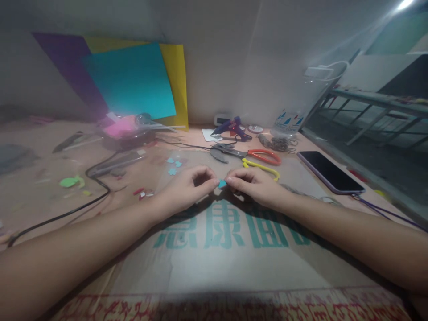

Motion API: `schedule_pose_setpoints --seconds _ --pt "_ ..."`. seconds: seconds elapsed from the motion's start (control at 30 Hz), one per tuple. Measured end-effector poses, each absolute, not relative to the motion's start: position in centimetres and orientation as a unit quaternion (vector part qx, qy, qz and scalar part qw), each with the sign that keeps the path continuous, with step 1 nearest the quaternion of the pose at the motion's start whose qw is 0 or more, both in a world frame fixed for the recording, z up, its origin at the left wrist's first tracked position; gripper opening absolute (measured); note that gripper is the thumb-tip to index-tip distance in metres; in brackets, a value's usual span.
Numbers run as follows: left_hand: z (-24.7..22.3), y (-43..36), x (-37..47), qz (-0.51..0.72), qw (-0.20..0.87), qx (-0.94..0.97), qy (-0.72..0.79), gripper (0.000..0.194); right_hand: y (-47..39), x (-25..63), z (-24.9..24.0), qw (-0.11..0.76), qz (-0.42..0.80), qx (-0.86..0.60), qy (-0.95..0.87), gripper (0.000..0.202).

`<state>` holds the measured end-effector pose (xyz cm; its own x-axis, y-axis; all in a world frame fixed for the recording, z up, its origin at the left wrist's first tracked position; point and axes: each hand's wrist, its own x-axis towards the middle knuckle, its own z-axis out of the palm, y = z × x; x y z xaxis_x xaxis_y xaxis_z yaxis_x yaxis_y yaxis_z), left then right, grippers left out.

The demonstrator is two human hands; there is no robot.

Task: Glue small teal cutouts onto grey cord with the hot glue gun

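Observation:
A tiny blue piece (pixel 222 183) is pinched between both hands, just above the printed cardboard sheet (pixel 214 267). My left hand (pixel 197 185) has its thumb and forefinger closed on the piece's left side. From the right, my right hand (pixel 249 183) pinches its other edge with thumb and forefinger. Several small blue cut shapes (pixel 172 171) lie on the sheet beyond my left hand. Behind my hands are scissors with orange handles (pixel 265 156) and a yellow-handled tool (pixel 262 168).
A blue glue gun (pixel 234 129) rests near the wall. On the right lies a phone (pixel 329 171) with a cord. A black cable (pixel 96 196) curves across the left side. Coloured sheets (pixel 133 82) lean at the back left, behind a bowl with pink pieces (pixel 122 127).

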<state>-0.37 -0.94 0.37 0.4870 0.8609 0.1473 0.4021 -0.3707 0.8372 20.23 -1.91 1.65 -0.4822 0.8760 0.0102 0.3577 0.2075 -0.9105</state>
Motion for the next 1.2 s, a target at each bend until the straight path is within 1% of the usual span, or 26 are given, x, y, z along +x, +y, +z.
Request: schedule_pose_setpoints --seconds 0.1,0.37,0.6,0.93,1.03,1.2 --pt "0.21 -0.87 -0.46 0.293 0.407 0.766 0.401 0.019 -1.86 20.28 1.59 0.29 0.447 -0.421 -0.734 0.041" --pt "0.33 -1.05 -0.44 0.273 0.396 0.778 0.404 0.022 -2.03 20.09 1.76 0.277 0.485 -0.427 -0.711 0.032" --pt "0.26 -1.03 -0.41 0.272 0.396 0.773 0.414 0.022 -1.73 20.18 1.34 0.307 0.475 -0.435 -0.701 0.027" --pt "0.28 -0.99 -0.37 0.274 0.394 0.778 0.405 0.023 -1.81 20.26 1.77 0.273 0.492 -0.417 -0.714 0.033" --pt "0.29 -0.97 -0.36 0.28 0.394 0.777 0.403 0.023 -1.74 20.22 1.72 0.268 0.497 -0.419 -0.712 0.03" --pt "0.25 -0.95 -0.4 0.29 0.402 0.769 0.404 0.022 -1.52 20.29 1.27 0.292 0.516 -0.41 -0.693 0.03"
